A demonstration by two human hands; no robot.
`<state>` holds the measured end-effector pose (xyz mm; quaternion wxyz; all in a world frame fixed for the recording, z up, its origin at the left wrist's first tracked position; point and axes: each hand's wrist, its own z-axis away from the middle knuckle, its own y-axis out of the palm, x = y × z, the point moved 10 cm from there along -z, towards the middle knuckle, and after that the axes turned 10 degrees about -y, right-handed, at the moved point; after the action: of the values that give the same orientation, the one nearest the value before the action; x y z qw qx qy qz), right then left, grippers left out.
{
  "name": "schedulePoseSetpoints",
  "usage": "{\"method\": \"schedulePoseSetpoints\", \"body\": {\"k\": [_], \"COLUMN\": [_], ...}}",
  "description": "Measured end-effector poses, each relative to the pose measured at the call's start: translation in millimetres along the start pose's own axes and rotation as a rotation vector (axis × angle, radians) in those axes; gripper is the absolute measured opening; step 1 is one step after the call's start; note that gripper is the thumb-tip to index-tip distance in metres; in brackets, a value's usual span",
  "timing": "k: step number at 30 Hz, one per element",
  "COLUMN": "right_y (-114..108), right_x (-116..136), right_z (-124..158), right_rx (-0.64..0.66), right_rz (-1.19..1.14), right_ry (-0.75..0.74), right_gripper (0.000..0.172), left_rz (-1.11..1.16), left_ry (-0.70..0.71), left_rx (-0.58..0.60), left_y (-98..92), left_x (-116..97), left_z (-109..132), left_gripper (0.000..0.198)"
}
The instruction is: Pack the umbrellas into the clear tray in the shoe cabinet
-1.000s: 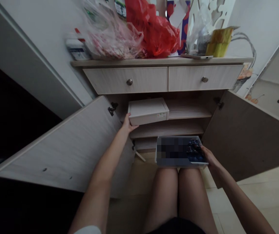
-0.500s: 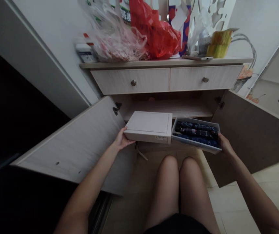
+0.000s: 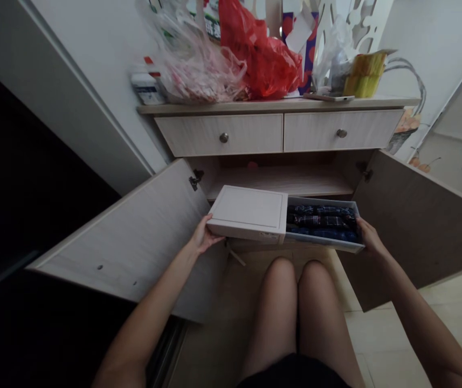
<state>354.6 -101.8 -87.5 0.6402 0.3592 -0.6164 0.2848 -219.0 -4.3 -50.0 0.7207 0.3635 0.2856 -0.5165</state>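
Note:
My left hand (image 3: 205, 235) grips the left end of a white box casing (image 3: 250, 209), thumb on top and fingers underneath. At the right, my right hand (image 3: 370, 236) holds the outer end of a translucent drawer (image 3: 328, 242). Dark plaid folded cloth items (image 3: 323, 221) lie in rows inside it. The drawer's left end sits in the casing's open right side, and most of it still shows. Both pieces are held above my knees, in front of the open cabinet.
Two cabinet doors, left (image 3: 145, 248) and right (image 3: 420, 226), stand open on either side. Behind the box is a shelf (image 3: 271, 180), below two closed drawers (image 3: 218, 134). The cabinet top carries a red plastic bag (image 3: 263, 64), a clear bag (image 3: 202, 75), a white bottle (image 3: 147, 89) and a yellow container (image 3: 363, 75).
The drawer has moved left and lined up with the casing, its left end now inside. Before, it was tilted, with its end just at the casing's edge.

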Motion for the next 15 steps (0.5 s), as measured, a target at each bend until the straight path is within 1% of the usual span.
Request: {"method": "schedulePoseSetpoints", "body": {"k": [3,7,11,15], "right_y": [6.6,19.8,43.7,70.1], "right_x": [-1.3,-8.4,-9.6,-8.7], "right_z": [0.3,-0.2,-2.6,-3.6], "right_rx": [0.028,0.075,0.145,0.170], "right_rz": [0.013,-0.018,-0.039,-0.090], "right_ry": [0.012,0.071,0.074,0.098], "right_gripper": [0.037,0.038,0.046,0.045], "left_rz": [0.003,0.014,0.048,0.056], "left_ry": [0.001,-0.031,-0.056,-0.074], "left_rx": [0.006,0.040,0.065,0.085], "left_y": [4.8,17.7,34.9,52.0], "left_x": [6.0,20.5,35.5,49.5], "left_z": [0.1,-0.4,2.9,9.1], "left_gripper": [0.030,0.035,0.040,0.042]}}
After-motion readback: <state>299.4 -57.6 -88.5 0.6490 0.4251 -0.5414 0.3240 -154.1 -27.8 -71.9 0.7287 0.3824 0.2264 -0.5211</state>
